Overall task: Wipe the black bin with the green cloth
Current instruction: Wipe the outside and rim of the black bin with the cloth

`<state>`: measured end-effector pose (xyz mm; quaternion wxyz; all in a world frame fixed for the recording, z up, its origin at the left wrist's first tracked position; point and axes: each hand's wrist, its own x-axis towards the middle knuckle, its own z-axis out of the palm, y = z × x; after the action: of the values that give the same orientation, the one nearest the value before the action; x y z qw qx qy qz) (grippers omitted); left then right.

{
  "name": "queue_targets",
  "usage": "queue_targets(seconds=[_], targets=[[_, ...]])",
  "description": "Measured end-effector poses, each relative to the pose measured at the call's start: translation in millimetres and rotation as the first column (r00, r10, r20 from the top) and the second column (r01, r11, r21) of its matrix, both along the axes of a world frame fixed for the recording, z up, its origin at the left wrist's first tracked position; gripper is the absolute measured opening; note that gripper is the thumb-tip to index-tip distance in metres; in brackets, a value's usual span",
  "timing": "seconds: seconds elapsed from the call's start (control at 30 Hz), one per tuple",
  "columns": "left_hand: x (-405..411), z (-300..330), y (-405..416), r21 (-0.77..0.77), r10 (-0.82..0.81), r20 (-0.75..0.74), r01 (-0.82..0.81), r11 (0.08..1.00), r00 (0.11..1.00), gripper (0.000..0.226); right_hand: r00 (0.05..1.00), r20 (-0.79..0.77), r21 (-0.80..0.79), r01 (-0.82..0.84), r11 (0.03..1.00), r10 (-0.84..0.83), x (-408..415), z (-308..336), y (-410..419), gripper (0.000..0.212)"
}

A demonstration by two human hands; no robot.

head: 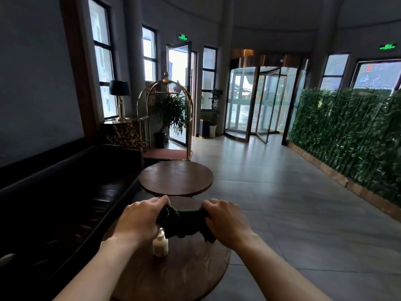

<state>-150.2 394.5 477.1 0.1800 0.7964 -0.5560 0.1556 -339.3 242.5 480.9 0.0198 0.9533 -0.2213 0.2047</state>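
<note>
Right now both hands, left hand [138,220] and right hand [225,222], clench the green cloth [184,222] stretched crosswise between them above the worktop [184,272]; the black bin [204,128] stands far ahead, slightly right.

Low in the frame, the near round surface [178,276] carries only a small white pump bottle [160,246] at its centre, standing just beneath the green cloth [184,222]; its wood around the bottle lies bare. A second round surface [176,178] beyond is bare. The dark bench [65,198] closes the left side. To the right, tiled floor [293,203] runs open to the bamboo screen [351,135].
</note>
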Motion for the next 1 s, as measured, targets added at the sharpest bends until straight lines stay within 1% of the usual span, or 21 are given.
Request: queue_targets(seconds=[0.1, 0.23, 0.37, 0.43, 0.6, 0.73, 0.9, 1.0], targets=[[-26.9, -1.4, 7.2, 0.029, 0.017, 0.006, -0.017, 0.999, 1.0, 0.038, 1.0, 0.021, 0.006, -0.024, 1.0, 0.024, -23.7, -2.4, 1.5, 0.02], [-59.8, -11.8, 19.1, 0.109, 0.037, 0.007, -0.038, 0.993, 0.999, 0.048, 0.998, 0.026, 0.002, -0.05, 0.999, 0.05, -53.7, -14.9, 9.4, 0.017], [-83.7, -29.9, 28.8, 0.117, 0.043, 0.034, -0.047, 0.992, 0.998, 0.039, 0.998, 0.011, 0.027, -0.063, 0.998, 0.062, -77.2, -33.9, 17.8, 0.015], [-93.6, -42.5, 32.3, 0.134, 0.053, 0.043, -0.058, 0.989, 0.998, 0.037, 0.997, -0.013, 0.044, -0.069, 0.997, 0.07, -87.7, -44.9, 24.8, 0.016], [-112.5, -76.8, 44.6, 0.178, 0.032, 0.002, -0.032, 0.984, 0.999, 0.033, 0.993, -0.103, 0.078, -0.05, 0.996, 0.058, -111.3, -72.0, 39.4, 0.017], [-119.0, -100.8, 50.4, 0.214, 0.007, -0.076, 0.01, 0.977, 0.997, 0.029, 0.987, -0.158, 0.093, -0.013, 0.996, 0.028, -120.3, -92.5, 50.9, 0.017], [-107.4, -126.6, 52.6, 0.241, -0.033, -0.133, 0.065, 0.968, 0.99, 0.03, 0.984, -0.179, 0.133, 0.032, 0.991, -0.007, -110.3, -118.4, 56.7, 0.016], [-95.0, -152.4, 55.8, 0.216, -0.041, -0.145, 0.073, 0.974, 0.989, 0.03, 0.984, -0.175, 0.154, 0.04, 0.987, -0.012, -99.3, -142.5, 60.3, 0.015]])
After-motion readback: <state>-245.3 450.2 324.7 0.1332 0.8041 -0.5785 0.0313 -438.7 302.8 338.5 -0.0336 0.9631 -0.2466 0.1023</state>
